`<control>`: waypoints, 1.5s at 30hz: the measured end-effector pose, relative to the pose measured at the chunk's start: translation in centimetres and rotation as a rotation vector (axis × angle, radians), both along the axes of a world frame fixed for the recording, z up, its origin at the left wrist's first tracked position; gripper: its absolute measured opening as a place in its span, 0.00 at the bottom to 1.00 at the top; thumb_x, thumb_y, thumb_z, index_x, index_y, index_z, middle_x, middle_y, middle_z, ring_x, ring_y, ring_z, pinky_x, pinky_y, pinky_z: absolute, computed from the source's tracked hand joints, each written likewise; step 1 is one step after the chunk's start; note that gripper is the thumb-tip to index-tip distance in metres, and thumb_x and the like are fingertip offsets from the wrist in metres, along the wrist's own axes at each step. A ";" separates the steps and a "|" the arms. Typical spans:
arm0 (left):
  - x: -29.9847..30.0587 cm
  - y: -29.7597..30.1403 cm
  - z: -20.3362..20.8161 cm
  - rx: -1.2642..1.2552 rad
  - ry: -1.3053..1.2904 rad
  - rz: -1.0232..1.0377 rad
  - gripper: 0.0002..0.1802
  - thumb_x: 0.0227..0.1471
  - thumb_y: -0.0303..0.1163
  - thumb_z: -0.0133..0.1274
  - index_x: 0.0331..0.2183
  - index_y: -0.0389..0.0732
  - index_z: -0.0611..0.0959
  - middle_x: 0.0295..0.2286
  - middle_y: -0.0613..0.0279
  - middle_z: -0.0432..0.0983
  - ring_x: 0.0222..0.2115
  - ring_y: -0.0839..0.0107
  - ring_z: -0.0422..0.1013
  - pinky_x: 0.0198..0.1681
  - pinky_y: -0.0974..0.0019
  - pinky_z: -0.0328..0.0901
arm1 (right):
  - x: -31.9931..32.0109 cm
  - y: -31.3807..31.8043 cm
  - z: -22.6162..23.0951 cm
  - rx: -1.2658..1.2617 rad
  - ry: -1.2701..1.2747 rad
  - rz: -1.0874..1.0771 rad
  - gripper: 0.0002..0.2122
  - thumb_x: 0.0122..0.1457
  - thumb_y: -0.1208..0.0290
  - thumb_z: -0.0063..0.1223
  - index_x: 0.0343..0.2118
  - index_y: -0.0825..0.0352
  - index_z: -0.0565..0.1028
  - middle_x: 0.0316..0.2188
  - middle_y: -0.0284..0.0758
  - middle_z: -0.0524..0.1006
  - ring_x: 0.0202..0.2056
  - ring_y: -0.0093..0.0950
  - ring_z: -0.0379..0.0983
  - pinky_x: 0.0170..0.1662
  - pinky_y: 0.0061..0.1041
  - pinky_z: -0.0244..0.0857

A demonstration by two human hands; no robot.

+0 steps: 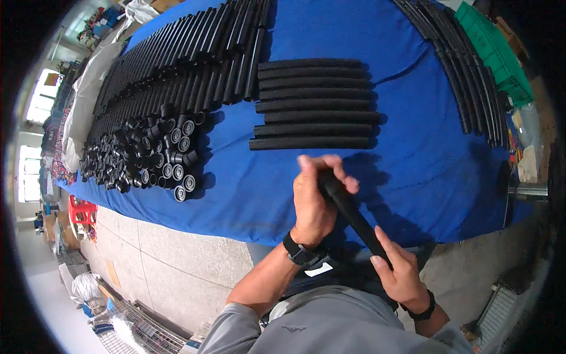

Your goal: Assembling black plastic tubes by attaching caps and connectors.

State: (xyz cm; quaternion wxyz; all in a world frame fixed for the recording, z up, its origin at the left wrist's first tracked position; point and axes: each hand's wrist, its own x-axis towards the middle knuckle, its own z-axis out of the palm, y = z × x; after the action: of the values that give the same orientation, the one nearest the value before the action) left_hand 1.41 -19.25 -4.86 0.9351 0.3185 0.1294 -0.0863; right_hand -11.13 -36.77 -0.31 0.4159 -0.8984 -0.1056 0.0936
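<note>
A black tube (357, 220) slants in front of me, just past the near edge of the blue-covered table. My right hand (402, 276) grips its lower end, with thumb and fingers along the sides. At the upper end, my left hand (315, 197) curls its fingers around a slightly wider black part, perhaps a cap; the palm partly hides it. Beyond my hands, several black foam-like tubes (315, 109) lie side by side in a row. To their left is a heap of small round black caps (168, 170).
Long rows of black tubes (194, 41) cover the table's far left. More black tubes (466, 82) lie along the right side, by a green crate (495, 53). A blue cloth (236, 209) drapes over the front edge. A red stool (81, 209) and wire racks (138, 324) stand left.
</note>
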 end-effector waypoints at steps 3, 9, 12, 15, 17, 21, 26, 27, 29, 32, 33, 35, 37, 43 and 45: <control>0.7 0.5 0.8 -0.287 0.091 0.037 0.42 0.54 0.70 0.34 0.47 0.41 0.75 0.32 0.55 0.74 0.38 0.55 0.74 0.41 0.54 0.72 | 0.1 -0.5 -0.5 0.197 -0.033 -0.026 0.24 0.58 0.76 0.52 0.59 0.74 0.63 0.38 0.52 0.76 0.35 0.43 0.76 0.39 0.32 0.69; 0.0 1.8 -1.8 -0.288 -0.078 -0.080 0.31 0.59 0.62 0.39 0.37 0.43 0.79 0.16 0.68 0.63 0.16 0.74 0.61 0.20 0.70 0.60 | -0.3 0.0 -1.1 0.178 -0.044 0.041 0.26 0.58 0.77 0.53 0.59 0.73 0.62 0.38 0.50 0.76 0.34 0.43 0.76 0.39 0.32 0.69; 0.3 1.1 -0.1 -0.161 0.098 0.019 0.27 0.60 0.59 0.39 0.33 0.44 0.79 0.13 0.72 0.57 0.13 0.78 0.53 0.17 0.72 0.50 | -0.6 0.4 -2.3 0.028 -0.119 0.059 0.30 0.55 0.77 0.56 0.61 0.71 0.60 0.19 0.38 0.65 0.19 0.34 0.65 0.22 0.32 0.61; 0.4 1.0 -0.1 -0.136 0.132 0.024 0.27 0.60 0.58 0.40 0.33 0.45 0.79 0.13 0.72 0.57 0.13 0.78 0.53 0.16 0.72 0.50 | -0.8 0.3 -2.3 -0.020 -0.120 0.061 0.31 0.54 0.76 0.57 0.62 0.70 0.60 0.20 0.39 0.66 0.18 0.33 0.66 0.21 0.31 0.61; 0.4 0.4 0.1 -0.127 0.147 0.004 0.26 0.61 0.58 0.40 0.32 0.45 0.78 0.13 0.72 0.57 0.12 0.78 0.52 0.16 0.72 0.49 | -0.9 -0.1 -2.4 -0.041 -0.154 0.051 0.30 0.54 0.75 0.58 0.61 0.70 0.61 0.20 0.38 0.66 0.18 0.32 0.65 0.20 0.31 0.61; -0.1 0.7 0.6 -0.027 0.155 0.046 0.25 0.61 0.57 0.41 0.31 0.46 0.77 0.14 0.75 0.54 0.13 0.80 0.52 0.17 0.72 0.49 | -0.9 0.2 -1.9 -0.184 -0.249 0.099 0.29 0.53 0.76 0.57 0.59 0.73 0.63 0.21 0.37 0.68 0.17 0.31 0.66 0.20 0.30 0.62; 0.1 1.4 0.3 -0.087 0.133 0.058 0.26 0.61 0.56 0.41 0.28 0.44 0.76 0.13 0.72 0.56 0.13 0.77 0.54 0.17 0.72 0.51 | -1.0 0.6 -1.7 -0.238 -0.245 0.074 0.28 0.57 0.69 0.57 0.61 0.65 0.63 0.19 0.34 0.66 0.16 0.28 0.66 0.19 0.27 0.62; 0.2 1.3 0.2 -0.080 0.112 0.047 0.26 0.61 0.56 0.41 0.28 0.44 0.77 0.13 0.71 0.57 0.13 0.76 0.54 0.17 0.72 0.51 | -1.1 0.4 -2.2 -0.243 -0.260 0.067 0.28 0.57 0.69 0.57 0.61 0.65 0.63 0.19 0.34 0.66 0.16 0.28 0.66 0.19 0.27 0.62; 0.3 0.8 0.5 -0.130 0.111 0.043 0.26 0.61 0.56 0.42 0.28 0.44 0.77 0.13 0.70 0.57 0.13 0.76 0.55 0.17 0.71 0.52 | -1.1 0.4 -3.3 0.134 -0.152 -0.002 0.27 0.60 0.69 0.55 0.62 0.63 0.62 0.20 0.37 0.67 0.16 0.28 0.65 0.18 0.26 0.62; 0.6 1.1 0.5 -0.271 0.132 0.042 0.25 0.61 0.56 0.42 0.28 0.44 0.78 0.13 0.70 0.58 0.13 0.76 0.55 0.17 0.71 0.52 | -0.2 -0.6 -1.3 0.846 0.723 -0.212 0.25 0.63 0.65 0.50 0.62 0.64 0.60 0.22 0.34 0.68 0.16 0.21 0.64 0.17 0.21 0.59; 0.7 1.4 0.4 -0.363 0.151 0.036 0.25 0.61 0.55 0.42 0.28 0.44 0.78 0.13 0.70 0.59 0.13 0.77 0.55 0.17 0.72 0.52 | 0.1 -0.7 -0.8 1.182 1.179 -0.307 0.24 0.65 0.64 0.48 0.62 0.64 0.60 0.22 0.33 0.68 0.17 0.18 0.63 0.17 0.19 0.58; 0.6 2.2 -1.1 -0.382 0.077 -0.002 0.25 0.61 0.55 0.43 0.28 0.44 0.79 0.13 0.72 0.58 0.12 0.78 0.54 0.16 0.73 0.51 | 0.2 -0.6 -0.8 1.015 1.063 -0.216 0.24 0.65 0.63 0.48 0.61 0.65 0.60 0.23 0.32 0.68 0.18 0.17 0.64 0.17 0.18 0.59; 0.6 2.3 -1.3 -0.395 0.008 -0.039 0.25 0.61 0.54 0.43 0.28 0.43 0.79 0.12 0.73 0.58 0.11 0.80 0.52 0.14 0.74 0.50 | 0.0 -0.5 -1.8 0.694 0.836 -0.054 0.24 0.65 0.60 0.49 0.60 0.65 0.61 0.25 0.31 0.70 0.19 0.15 0.67 0.19 0.17 0.61; 0.5 1.7 -0.8 -0.260 0.083 0.032 0.24 0.62 0.53 0.43 0.24 0.46 0.78 0.12 0.73 0.59 0.11 0.80 0.52 0.13 0.75 0.50 | -0.6 0.1 -2.3 -0.098 -0.018 0.046 0.26 0.61 0.65 0.53 0.60 0.66 0.61 0.32 0.47 0.75 0.28 0.46 0.75 0.29 0.37 0.71; 0.6 1.6 -0.6 -0.244 0.120 0.004 0.23 0.61 0.53 0.44 0.24 0.47 0.77 0.12 0.74 0.59 0.10 0.80 0.53 0.13 0.75 0.50 | -1.0 0.2 -3.7 0.119 -0.003 0.019 0.27 0.61 0.65 0.52 0.61 0.67 0.59 0.34 0.49 0.75 0.30 0.48 0.75 0.32 0.39 0.71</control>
State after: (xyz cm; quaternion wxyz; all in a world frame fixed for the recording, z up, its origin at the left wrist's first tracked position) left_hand 1.98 -17.67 -5.42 0.9576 0.1964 0.1743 -0.1185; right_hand -12.16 -36.54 -4.01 0.4674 -0.8713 -0.1200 0.0896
